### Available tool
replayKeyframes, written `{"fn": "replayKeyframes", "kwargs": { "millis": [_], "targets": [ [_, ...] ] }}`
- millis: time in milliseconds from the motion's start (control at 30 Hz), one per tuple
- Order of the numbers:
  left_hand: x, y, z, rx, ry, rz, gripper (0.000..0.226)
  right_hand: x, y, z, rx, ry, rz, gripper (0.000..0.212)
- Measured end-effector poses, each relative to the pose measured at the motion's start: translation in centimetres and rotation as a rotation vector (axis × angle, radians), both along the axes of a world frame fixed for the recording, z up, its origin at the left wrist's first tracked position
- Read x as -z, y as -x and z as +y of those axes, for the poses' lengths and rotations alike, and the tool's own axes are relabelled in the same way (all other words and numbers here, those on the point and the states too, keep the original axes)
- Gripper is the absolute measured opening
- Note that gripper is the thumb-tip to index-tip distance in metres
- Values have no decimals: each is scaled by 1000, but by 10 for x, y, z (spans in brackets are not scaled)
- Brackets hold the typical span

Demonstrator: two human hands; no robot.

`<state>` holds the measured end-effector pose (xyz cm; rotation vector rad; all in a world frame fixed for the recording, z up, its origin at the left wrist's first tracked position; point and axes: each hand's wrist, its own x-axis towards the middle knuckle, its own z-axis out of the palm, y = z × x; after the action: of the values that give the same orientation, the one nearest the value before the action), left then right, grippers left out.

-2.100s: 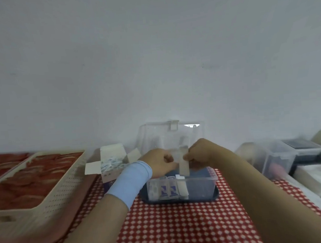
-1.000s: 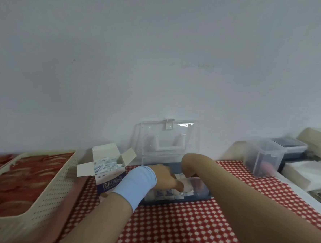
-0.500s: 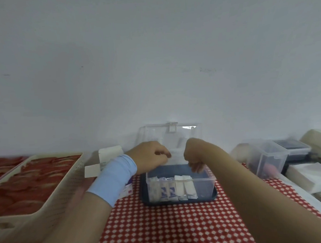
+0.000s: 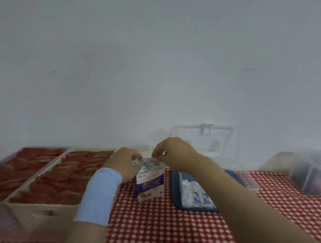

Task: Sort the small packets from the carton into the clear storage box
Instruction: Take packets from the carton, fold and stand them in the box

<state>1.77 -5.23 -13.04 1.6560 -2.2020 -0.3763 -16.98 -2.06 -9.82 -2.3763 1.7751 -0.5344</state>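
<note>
Both forearms reach forward over the red checked cloth and meet above the open carton. The left hand comes in from the left with a pale blue wristband on its wrist. Its knuckles are up and its fingers are curled down towards the carton's mouth. The fingertips pinch the edge of one white packet at the left side of the heap.

The right hand arches over the carton from the right, wrist raised and fingers bent downward. Its fingertips hang close above the loose packets. It is not possible to tell whether they pinch one or only hover.

There is one carton, blue and white, standing upright with its flaps open and heaped with packets too blurred to count. Just to its right stands one clear storage box, its lid swung up against the wall behind. At least three upright packets stand in a row against its front wall. The right forearm crosses the box and hides the rest.

To the left lie one beige perforated basket and, beyond it, one pinkish tray, both filled with red pieces. At the far right sits one more clear container.
</note>
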Motion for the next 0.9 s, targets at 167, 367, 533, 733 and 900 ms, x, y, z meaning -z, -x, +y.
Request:
{"fn": "replayKeyframes", "kwargs": {
  "millis": [167,367,533,733,900],
  "targets": [
    [10,-9,-5,61,-21,203,33,13,-21,-15,-45,12,130,21],
    [11,-16,-8,54,49,268,36,26,-34,-28,-68,88,216,20],
    [9,-17,-10,58,92,264,28,32,-32,-29,-55,138,131,15],
    [8,-19,-8,97,-7,328,13,44,-20,-24,59,133,-341,8],
    [17,-14,-15,54,47,318,5,49,-20,-25,40,128,-399,8]
  ]
}}
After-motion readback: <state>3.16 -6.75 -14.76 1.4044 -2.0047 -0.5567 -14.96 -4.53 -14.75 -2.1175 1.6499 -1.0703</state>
